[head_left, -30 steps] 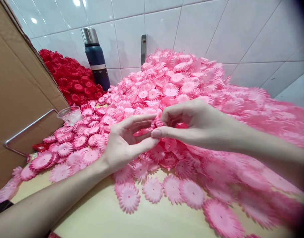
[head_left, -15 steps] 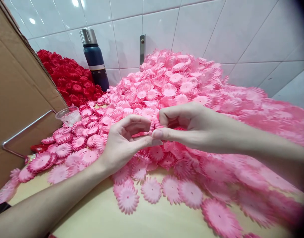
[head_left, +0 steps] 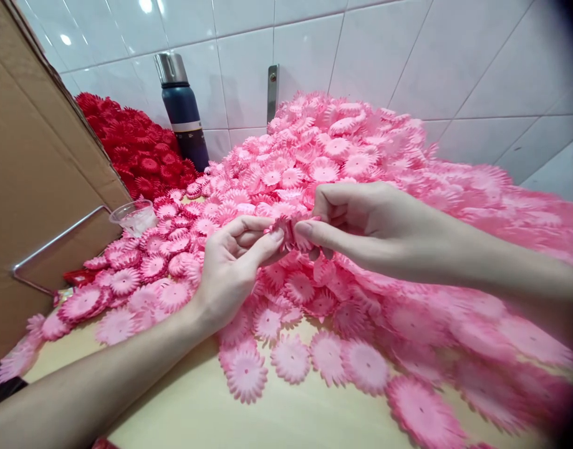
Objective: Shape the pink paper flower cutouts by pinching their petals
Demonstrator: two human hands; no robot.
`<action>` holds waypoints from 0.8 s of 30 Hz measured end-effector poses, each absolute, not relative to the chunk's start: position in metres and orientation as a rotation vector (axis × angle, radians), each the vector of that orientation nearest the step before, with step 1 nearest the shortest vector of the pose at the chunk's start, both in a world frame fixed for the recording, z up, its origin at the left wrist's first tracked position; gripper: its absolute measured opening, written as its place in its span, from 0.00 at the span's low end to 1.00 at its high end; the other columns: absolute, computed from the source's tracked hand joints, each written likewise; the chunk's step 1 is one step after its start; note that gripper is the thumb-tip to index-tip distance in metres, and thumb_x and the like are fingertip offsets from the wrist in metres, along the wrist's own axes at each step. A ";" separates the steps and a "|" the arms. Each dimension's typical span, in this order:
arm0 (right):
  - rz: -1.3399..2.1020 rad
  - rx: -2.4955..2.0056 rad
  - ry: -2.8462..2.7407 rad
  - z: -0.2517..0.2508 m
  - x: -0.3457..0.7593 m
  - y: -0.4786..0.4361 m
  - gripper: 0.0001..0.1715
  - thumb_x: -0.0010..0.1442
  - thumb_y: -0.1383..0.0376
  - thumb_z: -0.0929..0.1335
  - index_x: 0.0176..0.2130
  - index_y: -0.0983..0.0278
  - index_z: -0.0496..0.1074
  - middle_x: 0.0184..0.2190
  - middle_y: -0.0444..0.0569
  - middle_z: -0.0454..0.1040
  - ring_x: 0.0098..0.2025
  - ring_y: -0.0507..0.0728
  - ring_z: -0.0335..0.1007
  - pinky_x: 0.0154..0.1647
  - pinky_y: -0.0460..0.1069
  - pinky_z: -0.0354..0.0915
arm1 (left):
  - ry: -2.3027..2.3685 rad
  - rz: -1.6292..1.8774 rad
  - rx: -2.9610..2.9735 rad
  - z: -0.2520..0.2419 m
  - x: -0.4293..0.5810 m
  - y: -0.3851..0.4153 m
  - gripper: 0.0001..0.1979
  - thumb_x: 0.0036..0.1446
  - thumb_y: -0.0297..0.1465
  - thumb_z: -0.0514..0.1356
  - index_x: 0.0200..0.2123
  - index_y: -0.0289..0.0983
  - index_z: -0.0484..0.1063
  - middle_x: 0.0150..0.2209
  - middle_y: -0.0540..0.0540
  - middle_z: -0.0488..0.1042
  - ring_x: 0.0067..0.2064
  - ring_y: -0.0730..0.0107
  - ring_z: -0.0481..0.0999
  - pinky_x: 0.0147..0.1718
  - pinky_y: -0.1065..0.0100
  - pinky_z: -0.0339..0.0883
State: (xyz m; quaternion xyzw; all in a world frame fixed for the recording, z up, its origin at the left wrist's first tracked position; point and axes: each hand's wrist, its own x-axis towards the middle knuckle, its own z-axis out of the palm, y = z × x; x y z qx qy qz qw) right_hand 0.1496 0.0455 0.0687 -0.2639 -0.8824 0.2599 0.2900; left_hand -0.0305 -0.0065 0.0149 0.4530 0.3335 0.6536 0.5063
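A small bunch of pink flower-shaped petal discs [head_left: 290, 233] is pinched between my two hands, above the front of a big pink heap. My left hand [head_left: 242, 252] grips its left side, thumb on the near face. On the other side my right hand [head_left: 356, 227] holds it between thumb and bent fingers. How many discs the bunch has I cannot tell. Behind and around it lies the heap of loose pink petal discs [head_left: 335, 149], each with a fringed edge and a small centre hole. Single discs [head_left: 290, 358] lie flat on the pale yellow tabletop [head_left: 183, 408] below.
A dark blue bottle [head_left: 186, 118] with a steel cap stands at the back, beside a red petal heap [head_left: 136, 146]. At left are a clear plastic cup [head_left: 134, 217], a cardboard panel [head_left: 47, 168] and a bent metal rod [head_left: 62, 238]. White tiles [head_left: 380, 53] line the back.
My left thumb and fingers have closed on the bunch, which now shows broader between my hands. My right hand has shifted slightly right. The whole view has drifted a little.
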 end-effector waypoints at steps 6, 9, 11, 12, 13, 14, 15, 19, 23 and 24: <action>1.094 -0.740 -2.126 0.066 0.145 0.044 0.16 0.61 0.62 0.70 0.26 0.63 0.62 0.21 0.41 0.65 0.23 0.47 0.60 0.20 0.43 0.57 | 0.792 1.645 1.011 0.021 -0.029 -0.011 0.03 0.52 0.23 0.67 0.32 0.33 0.77 0.28 0.51 0.79 0.30 0.78 0.79 0.34 0.77 0.77; 1.318 -0.678 -1.904 0.068 0.152 0.056 0.12 0.62 0.64 0.68 0.28 0.65 0.66 0.26 0.44 0.71 0.28 0.49 0.67 0.28 0.45 0.65 | 0.836 1.686 0.960 0.027 -0.033 -0.007 0.01 0.53 0.24 0.65 0.31 0.33 0.77 0.30 0.48 0.80 0.31 0.76 0.80 0.34 0.77 0.76; 1.272 -0.652 -1.658 0.074 0.161 0.067 0.11 0.61 0.70 0.66 0.26 0.67 0.68 0.26 0.46 0.71 0.30 0.49 0.69 0.32 0.47 0.67 | 0.857 1.730 0.915 0.031 -0.039 -0.002 0.05 0.55 0.23 0.61 0.30 0.32 0.77 0.35 0.45 0.81 0.39 0.71 0.82 0.42 0.74 0.76; 1.205 -0.644 -1.563 0.078 0.166 0.071 0.12 0.60 0.74 0.64 0.25 0.67 0.68 0.24 0.45 0.69 0.29 0.48 0.68 0.31 0.47 0.65 | 0.836 1.760 0.901 0.034 -0.041 -0.001 0.08 0.55 0.23 0.58 0.28 0.32 0.77 0.35 0.44 0.81 0.42 0.68 0.82 0.45 0.71 0.75; 1.163 -0.661 -1.475 0.082 0.170 0.075 0.14 0.59 0.75 0.64 0.22 0.67 0.66 0.22 0.44 0.66 0.28 0.48 0.66 0.30 0.47 0.64 | 0.814 1.765 0.896 0.036 -0.044 0.000 0.10 0.56 0.24 0.56 0.27 0.32 0.78 0.35 0.43 0.81 0.44 0.66 0.81 0.48 0.68 0.74; 1.181 -0.703 -1.487 0.086 0.174 0.076 0.15 0.60 0.74 0.64 0.22 0.67 0.67 0.21 0.43 0.66 0.27 0.48 0.66 0.30 0.48 0.63 | 0.790 1.718 0.956 0.037 -0.045 0.000 0.10 0.55 0.24 0.57 0.27 0.33 0.78 0.35 0.43 0.81 0.45 0.65 0.80 0.50 0.65 0.73; 1.197 -0.740 -1.548 0.090 0.177 0.076 0.15 0.61 0.72 0.65 0.22 0.68 0.67 0.21 0.43 0.67 0.27 0.48 0.66 0.30 0.50 0.62 | 0.779 1.631 1.043 0.038 -0.046 -0.002 0.10 0.54 0.24 0.57 0.27 0.34 0.79 0.35 0.43 0.81 0.45 0.64 0.80 0.51 0.63 0.73; 1.127 -0.811 -1.987 0.097 0.178 0.065 0.14 0.60 0.60 0.70 0.27 0.67 0.73 0.27 0.47 0.74 0.30 0.50 0.69 0.31 0.49 0.63 | 0.741 1.172 1.461 0.038 -0.044 -0.014 0.05 0.48 0.25 0.65 0.27 0.40 0.82 0.36 0.44 0.78 0.38 0.64 0.77 0.36 0.63 0.74; 1.019 -0.861 -2.460 0.095 0.178 0.060 0.19 0.60 0.54 0.70 0.28 0.66 0.72 0.25 0.45 0.72 0.27 0.48 0.65 0.26 0.46 0.60 | 0.679 0.768 1.895 0.035 -0.042 -0.021 0.09 0.48 0.25 0.66 0.34 0.41 0.84 0.29 0.43 0.78 0.33 0.63 0.73 0.37 0.60 0.70; 0.998 -0.875 -2.530 0.094 0.179 0.061 0.20 0.60 0.52 0.69 0.28 0.65 0.71 0.24 0.45 0.70 0.26 0.48 0.64 0.24 0.46 0.59 | 0.657 0.733 1.939 0.034 -0.042 -0.021 0.10 0.47 0.26 0.67 0.36 0.40 0.83 0.29 0.43 0.79 0.32 0.63 0.73 0.37 0.60 0.70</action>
